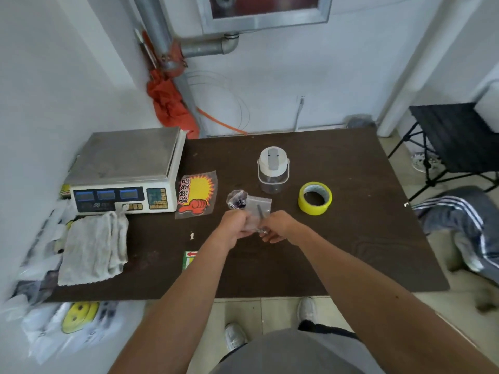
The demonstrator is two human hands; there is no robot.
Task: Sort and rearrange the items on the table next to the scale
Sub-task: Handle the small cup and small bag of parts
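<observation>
Over the middle of the dark brown table [351, 252], my left hand [234, 223] and my right hand [278, 225] both grip a small clear plastic bag [255, 224] with small metal parts in it. Just beyond the hands lie another clear zip bag [260, 205] and a small clear bag of dark parts [237, 200]. The white electronic scale [127, 171] stands at the table's far left. A red and yellow promo sticker [196, 194] lies beside it.
A clear jar with a white lid [273, 168] and a roll of yellow tape [315, 197] sit to the right. A grey cloth [94, 247] lies in front of the scale; a green label [189, 259] is near it. Plastic bags [67, 325] hang at the left edge. A black stool [456, 141] stands right.
</observation>
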